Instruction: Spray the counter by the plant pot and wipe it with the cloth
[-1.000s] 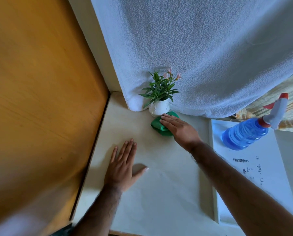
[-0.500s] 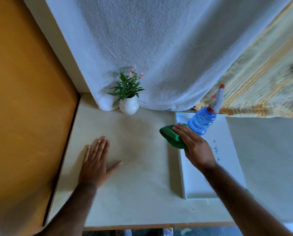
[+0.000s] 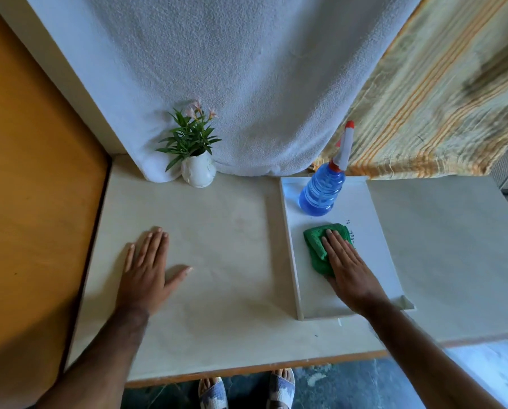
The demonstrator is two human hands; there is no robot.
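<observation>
Head view: one cloth point(image 3: 320, 246), one spray bottle point(image 3: 320, 191), one plant pot point(image 3: 198, 172).

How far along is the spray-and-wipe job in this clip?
Near the end, it seems. Done: the spray bottle stands upright on the white tray, and a second ago the cloth was against the plant pot. In hand: the right hand now presses the cloth flat on the tray; the left hand rests on the counter. Left: probably only letting go.
</observation>
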